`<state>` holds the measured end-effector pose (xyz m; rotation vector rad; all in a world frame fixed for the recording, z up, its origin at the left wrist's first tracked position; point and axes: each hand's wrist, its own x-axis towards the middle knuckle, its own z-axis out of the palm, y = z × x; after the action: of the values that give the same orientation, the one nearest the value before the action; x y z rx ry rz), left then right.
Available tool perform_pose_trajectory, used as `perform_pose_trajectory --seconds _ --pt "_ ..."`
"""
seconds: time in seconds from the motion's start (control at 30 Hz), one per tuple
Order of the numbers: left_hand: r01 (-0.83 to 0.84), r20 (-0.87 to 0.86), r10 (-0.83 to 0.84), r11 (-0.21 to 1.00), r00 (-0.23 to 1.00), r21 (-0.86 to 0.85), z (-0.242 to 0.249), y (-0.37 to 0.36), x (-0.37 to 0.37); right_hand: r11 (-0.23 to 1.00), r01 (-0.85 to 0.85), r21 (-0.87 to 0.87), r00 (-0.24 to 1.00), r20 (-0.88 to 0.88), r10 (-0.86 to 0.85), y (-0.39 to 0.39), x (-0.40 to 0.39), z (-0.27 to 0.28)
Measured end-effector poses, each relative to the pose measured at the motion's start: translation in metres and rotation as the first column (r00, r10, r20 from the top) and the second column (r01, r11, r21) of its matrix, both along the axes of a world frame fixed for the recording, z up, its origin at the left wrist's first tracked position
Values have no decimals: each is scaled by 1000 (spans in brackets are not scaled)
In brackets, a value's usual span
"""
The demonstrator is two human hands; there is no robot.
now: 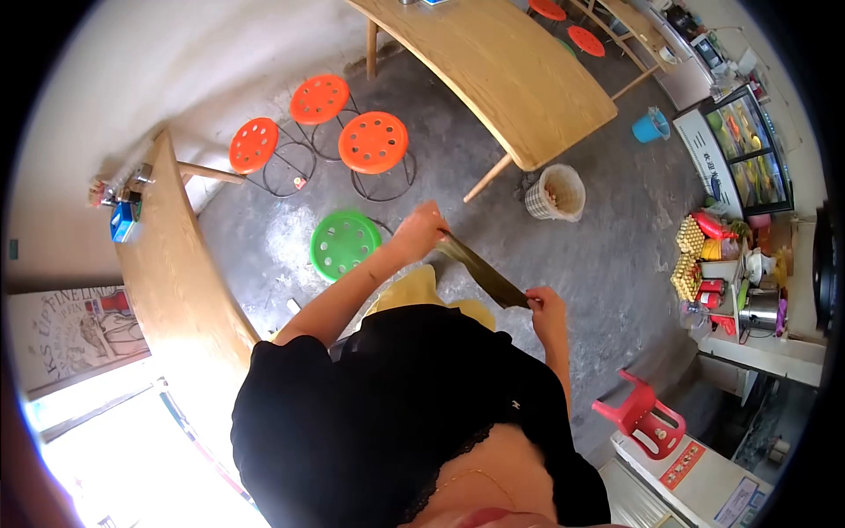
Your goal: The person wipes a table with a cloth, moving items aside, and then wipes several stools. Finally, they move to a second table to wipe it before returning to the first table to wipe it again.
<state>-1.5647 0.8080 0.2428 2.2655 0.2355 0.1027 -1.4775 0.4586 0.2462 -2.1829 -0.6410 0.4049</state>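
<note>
I look straight down my black top at both my hands held out in front of me. Between them stretches a long, narrow olive-green leaf strip (pixel 480 273). My left hand (pixel 419 231) pinches its far end, raised above a green stool (pixel 344 243). My right hand (pixel 544 306) grips the near end, lower and to the right. The strip runs diagonally, taut between the two hands. A yellow garment (pixel 422 290) shows below the hands.
Three orange stools (pixel 373 143) stand beyond the green one. A wooden table (pixel 502 66) lies ahead, another (pixel 172 264) at my left. A woven basket (pixel 556 192), a blue bucket (pixel 651 126), a red chair (pixel 647 418), stacked egg trays (pixel 688 255) and a display fridge (pixel 748 150) sit at right.
</note>
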Motion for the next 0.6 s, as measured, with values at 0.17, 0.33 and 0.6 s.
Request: perform_pose_trajectory --seconds 0.17,0.33,0.6 --pt "22 89 -33 993 995 120 -13 63 91 994 95 -46 995 2 -95 67 92 15" --pt "-80 318 13 976 948 201 23 109 225 972 90 217 922 351 -164 127 219 59" --pt "0 224 -94 923 970 385 -18 154 372 990 37 133 859 502 -100 159 326 -21"
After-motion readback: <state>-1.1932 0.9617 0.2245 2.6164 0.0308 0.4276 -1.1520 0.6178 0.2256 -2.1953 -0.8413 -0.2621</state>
